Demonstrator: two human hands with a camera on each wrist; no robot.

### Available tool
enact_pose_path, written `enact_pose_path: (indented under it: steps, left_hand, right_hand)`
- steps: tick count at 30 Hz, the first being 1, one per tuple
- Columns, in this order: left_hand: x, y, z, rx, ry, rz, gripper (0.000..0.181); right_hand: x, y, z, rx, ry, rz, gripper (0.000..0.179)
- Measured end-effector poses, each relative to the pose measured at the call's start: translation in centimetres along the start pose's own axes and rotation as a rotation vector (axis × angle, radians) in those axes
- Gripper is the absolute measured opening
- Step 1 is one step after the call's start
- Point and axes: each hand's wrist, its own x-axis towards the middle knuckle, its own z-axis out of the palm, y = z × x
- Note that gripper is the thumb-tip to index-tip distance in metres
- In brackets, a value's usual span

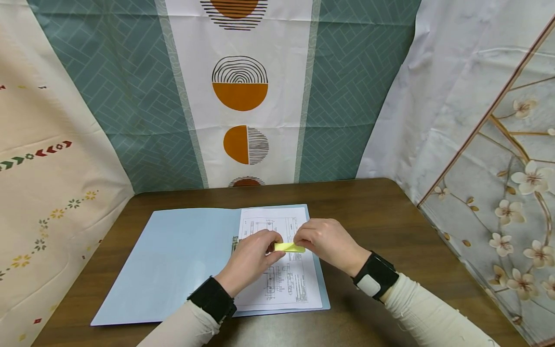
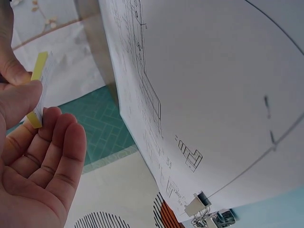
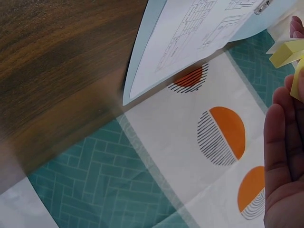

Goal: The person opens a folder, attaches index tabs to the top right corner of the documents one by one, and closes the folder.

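Note:
A small pad of yellow sticky notes point(image 1: 289, 247) is held between the two hands, above the printed drawing sheets point(image 1: 303, 296). My left hand point(image 1: 249, 258) pinches the pad at its left end, thumb on one face, as the left wrist view of the pad point(image 2: 40, 64) also shows. At the other end, my right hand point(image 1: 331, 241) pinches a yellow sheet point(image 3: 298, 83) that stands bent away from the pad point(image 3: 287, 53). Part of that sheet is cut off by the right wrist view's edge.
Under the hands lies an open light blue folder point(image 1: 173, 265) on the brown wooden table point(image 1: 368, 207). A metal clip point(image 2: 199, 204) sits at the sheets' left edge by the fold. Patterned cloths point(image 1: 355, 72) hang behind and beside the table.

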Motion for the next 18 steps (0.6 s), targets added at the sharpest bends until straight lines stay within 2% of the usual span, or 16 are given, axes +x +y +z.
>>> enact_pose_path:
  steps: [11, 18]
  left_hand:
    - [0.11, 0.08, 0.03, 0.004, -0.019, 0.016, 0.022]
    - [0.02, 0.1, -0.01, 0.017, -0.014, 0.039, 0.022]
  right_hand:
    - [0.5, 0.14, -0.27, -0.016, 0.02, -0.014, 0.026]
    - [0.71, 0.08, -0.41, 0.003, 0.027, 0.007, 0.025]
